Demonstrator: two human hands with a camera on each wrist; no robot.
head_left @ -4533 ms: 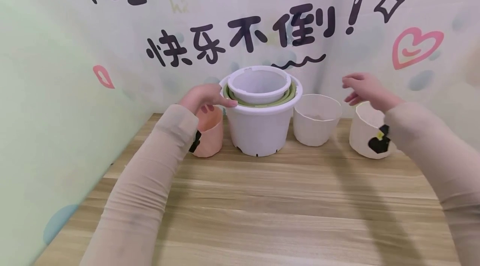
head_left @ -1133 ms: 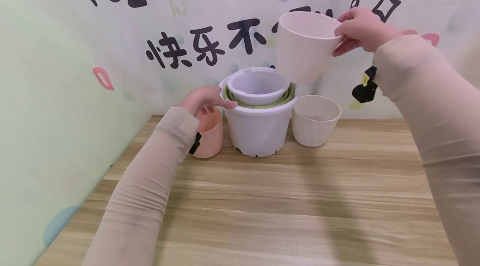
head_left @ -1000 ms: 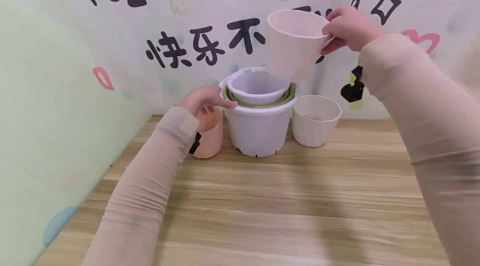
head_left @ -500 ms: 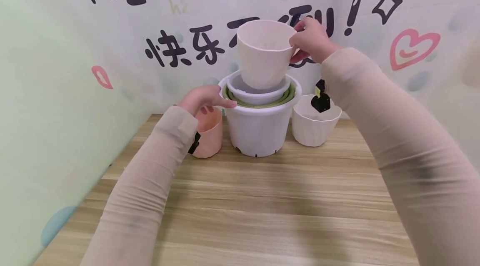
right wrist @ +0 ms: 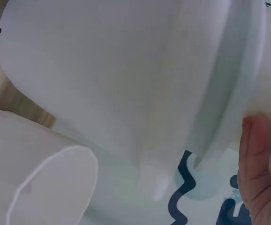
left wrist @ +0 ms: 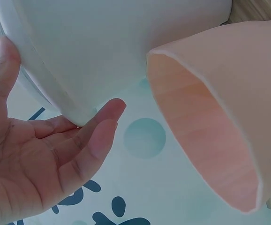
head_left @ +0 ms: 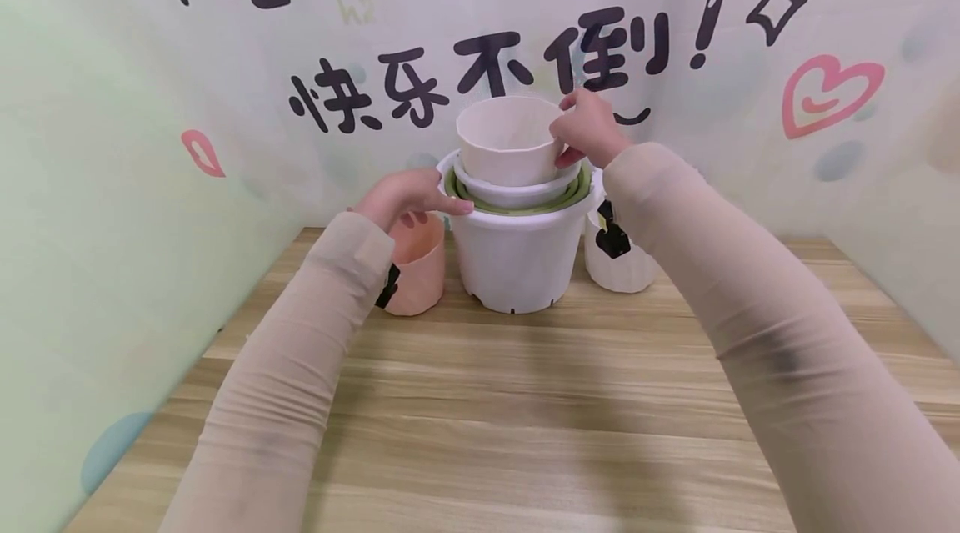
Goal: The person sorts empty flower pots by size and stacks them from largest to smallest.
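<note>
Tabletop [head_left: 480, 433] (wooden); pot [head_left: 504, 163] in right hand [head_left: 591, 129].

Downward head view, wrist closeups, large pot [head_left: 517, 266] shared

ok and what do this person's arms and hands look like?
The left sleeve and right sleeve are long, beige and creased. A black piece shows near the left wrist and another, partly yellow, near the right. The left hand and right hand are bare.

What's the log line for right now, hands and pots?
left hand: holds rim of big white pot | right hand: pinches upper cream pot | lower part: inside small white pot | pink pot: at left
</note>
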